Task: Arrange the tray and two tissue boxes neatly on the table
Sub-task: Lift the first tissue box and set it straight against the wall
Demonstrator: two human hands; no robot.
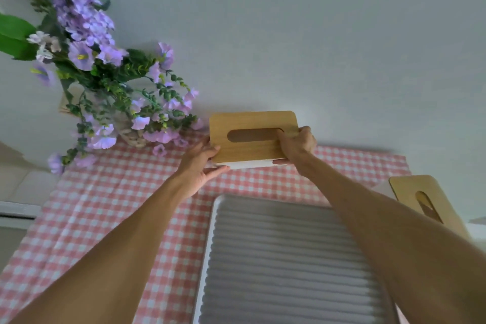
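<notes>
Hands are gripping a tissue box (252, 137) from both sides at the middle of the frame, just above centre. It is a white box with a wooden lid that has a long oval slot. The left hand (202, 163) is cupping the box's lower left corner, fingers partly curled: thumb lying along the lid's left edge, fingertips (221, 169) pressing under the white base. The right hand (298, 143) is wrapping the box's right end, closed around it, with fingers hooking over the lid by the right end of the slot. The box is sitting between the two hands, its lid tipping toward the camera; whether its base is touching the cloth I cannot tell.

Below the box, and apart from it, a grey ribbed tray (276, 258) with a pale rim is lying on the counter (86, 218), filling the lower middle of the frame; the right forearm is crossing over its upper right corner. A pink and white checked cloth is covering the counter beneath everything. At the right edge of the frame, well apart from the held box, a second tissue box (426, 202) with the same wooden slotted lid is standing at an angle. In the upper left, purple flowers (86, 42) with green leaves are spilling from a woven basket (131, 137) just left of the held box.
</notes>
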